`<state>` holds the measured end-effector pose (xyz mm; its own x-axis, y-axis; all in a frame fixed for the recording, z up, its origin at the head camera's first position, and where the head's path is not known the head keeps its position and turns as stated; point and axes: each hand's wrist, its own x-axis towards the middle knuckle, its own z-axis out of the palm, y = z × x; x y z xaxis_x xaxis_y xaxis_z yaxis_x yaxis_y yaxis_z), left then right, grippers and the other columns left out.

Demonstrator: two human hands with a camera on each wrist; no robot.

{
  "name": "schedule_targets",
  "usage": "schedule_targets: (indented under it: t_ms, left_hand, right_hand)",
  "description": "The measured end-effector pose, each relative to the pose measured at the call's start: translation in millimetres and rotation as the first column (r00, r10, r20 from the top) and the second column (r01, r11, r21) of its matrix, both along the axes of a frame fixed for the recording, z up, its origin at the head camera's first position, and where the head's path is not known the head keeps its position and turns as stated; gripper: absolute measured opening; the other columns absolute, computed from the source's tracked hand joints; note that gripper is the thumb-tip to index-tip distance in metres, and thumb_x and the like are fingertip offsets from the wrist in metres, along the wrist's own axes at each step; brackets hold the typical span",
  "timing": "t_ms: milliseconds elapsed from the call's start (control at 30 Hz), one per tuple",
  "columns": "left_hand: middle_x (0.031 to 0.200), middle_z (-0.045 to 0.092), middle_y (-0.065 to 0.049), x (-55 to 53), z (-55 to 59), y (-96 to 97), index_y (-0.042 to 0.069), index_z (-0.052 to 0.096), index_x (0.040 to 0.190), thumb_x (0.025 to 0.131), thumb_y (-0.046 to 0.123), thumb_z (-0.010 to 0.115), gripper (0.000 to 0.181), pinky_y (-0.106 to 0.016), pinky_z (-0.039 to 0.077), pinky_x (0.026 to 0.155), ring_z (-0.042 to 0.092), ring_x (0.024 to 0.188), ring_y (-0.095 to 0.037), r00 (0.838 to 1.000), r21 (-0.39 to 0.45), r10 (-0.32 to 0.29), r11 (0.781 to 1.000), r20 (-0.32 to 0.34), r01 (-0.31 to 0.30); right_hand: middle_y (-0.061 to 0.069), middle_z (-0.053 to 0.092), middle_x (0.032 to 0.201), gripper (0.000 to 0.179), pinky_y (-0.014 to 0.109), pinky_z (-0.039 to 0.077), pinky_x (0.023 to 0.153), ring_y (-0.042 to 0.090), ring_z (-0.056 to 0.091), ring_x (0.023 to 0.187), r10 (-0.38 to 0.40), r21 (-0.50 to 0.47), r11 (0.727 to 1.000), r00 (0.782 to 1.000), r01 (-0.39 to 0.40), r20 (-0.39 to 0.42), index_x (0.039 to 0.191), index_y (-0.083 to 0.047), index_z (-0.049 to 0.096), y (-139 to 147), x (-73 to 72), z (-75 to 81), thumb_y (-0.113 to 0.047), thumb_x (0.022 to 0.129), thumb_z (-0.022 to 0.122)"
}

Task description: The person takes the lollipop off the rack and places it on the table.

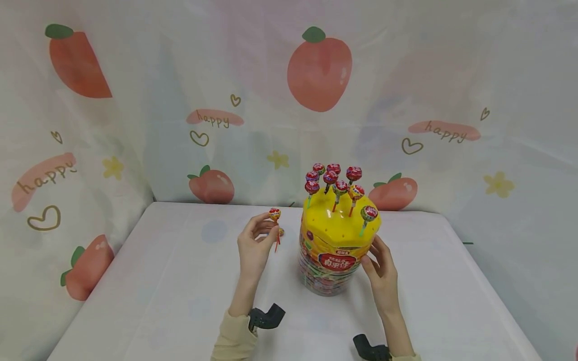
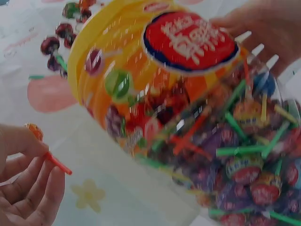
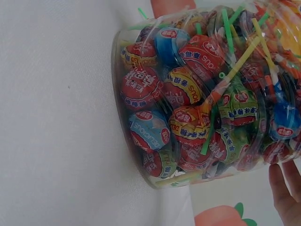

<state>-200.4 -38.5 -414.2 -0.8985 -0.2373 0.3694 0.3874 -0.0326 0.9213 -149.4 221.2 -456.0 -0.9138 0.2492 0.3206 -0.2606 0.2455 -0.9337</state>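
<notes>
In the head view my left hand (image 1: 258, 241) pinches an orange-and-red wrapped lollipop (image 1: 274, 214) by its red stick (image 2: 60, 165). A second small wrapped candy (image 1: 281, 232) shows just below it at the fingers. To the right stands a large clear lollipop jar (image 1: 322, 273) with a yellow lid (image 1: 327, 223). Several lollipops (image 1: 340, 188) stick upright from the lid, mostly toward its back and right. My right hand (image 1: 384, 271) holds the jar's right side, thumb toward the front and fingers round the side. Wrapped lollipops (image 3: 188, 125) fill the jar's lower part.
A white cloth covers the table (image 1: 180, 281). Behind and on the left hangs a pale curtain (image 1: 266, 65) printed with fruit, hearts and flowers. Dark wrist camera mounts (image 1: 267, 317) sit at both wrists.
</notes>
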Motion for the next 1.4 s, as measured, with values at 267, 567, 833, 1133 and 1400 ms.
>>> schedule_targets:
  t_ms: [267, 567, 833, 1133, 1400]
  left_hand:
    - [0.092, 0.067, -0.026, -22.7, -27.5, -15.9, -0.003, 0.066, 0.112, 0.08, -0.003, 0.071, 0.032, -0.019, 0.055, 0.061, 0.063, 0.069, -0.004, 0.99, 0.039, -0.046, 0.998, 0.133, 0.041]
    - [0.092, 0.069, -0.021, -44.0, -55.8, -30.1, -0.006, 0.065, 0.114, 0.083, -0.001, 0.069, 0.031, -0.018, 0.055, 0.06, 0.062, 0.066, 0.0, 0.967, 0.035, -0.014, 0.999, 0.253, 0.006]
    - [0.095, 0.07, -0.024, -59.7, -77.8, -35.0, -0.004, 0.067, 0.11, 0.083, 0.001, 0.069, 0.028, -0.016, 0.053, 0.058, 0.06, 0.065, -0.001, 0.942, -0.028, 0.049, 0.999, 0.333, -0.042]
    - [0.09, 0.072, -0.016, -67.7, -102.8, -31.8, 0.0, 0.07, 0.107, 0.081, 0.004, 0.069, 0.027, -0.016, 0.049, 0.054, 0.059, 0.061, -0.002, 0.905, -0.103, 0.101, 0.993, 0.412, -0.063]
    - [0.09, 0.074, -0.015, -67.8, -106.9, -27.5, 0.002, 0.072, 0.105, 0.081, 0.008, 0.071, 0.025, -0.015, 0.046, 0.055, 0.06, 0.064, -0.006, 0.885, -0.262, 0.21, 0.959, 0.415, -0.105]
  right_hand:
    - [-0.015, 0.045, 0.141, 0.055, 0.006, 0.039, 0.096, 0.002, 0.045, 0.123, -0.003, 0.005, 1.0, 1.0, 0.003, -0.001, 0.147, -0.017, 0.036, 0, -0.4, 0.1, -0.005, 0.096, 0.052]
    - [-0.015, 0.045, 0.14, 0.055, 0.006, 0.038, 0.096, 0.002, 0.045, 0.123, -0.009, 0.004, 1.0, 1.0, 0.009, 0.01, 0.147, -0.017, 0.036, 0, -0.1, -0.3, -0.006, 0.096, 0.052]
    - [-0.015, 0.044, 0.14, 0.055, 0.005, 0.038, 0.096, 0.003, 0.045, 0.123, -0.009, -0.001, 1.0, 1.0, 0.009, 0.02, 0.147, -0.016, 0.036, 0, -0.2, -0.4, -0.006, 0.096, 0.052]
    - [-0.015, 0.044, 0.141, 0.054, 0.007, 0.038, 0.096, 0.004, 0.044, 0.124, 0.001, -0.016, 1.0, 1.0, -0.001, 0.002, 0.148, -0.016, 0.035, 0, 0.4, 2.2, -0.005, 0.097, 0.05]
    - [-0.012, 0.044, 0.142, 0.054, 0.009, 0.039, 0.097, 0.005, 0.044, 0.125, 0.007, -0.022, 1.0, 1.0, -0.007, 0.015, 0.147, -0.019, 0.036, 1, -1.6, -1.2, -0.006, 0.097, 0.05]
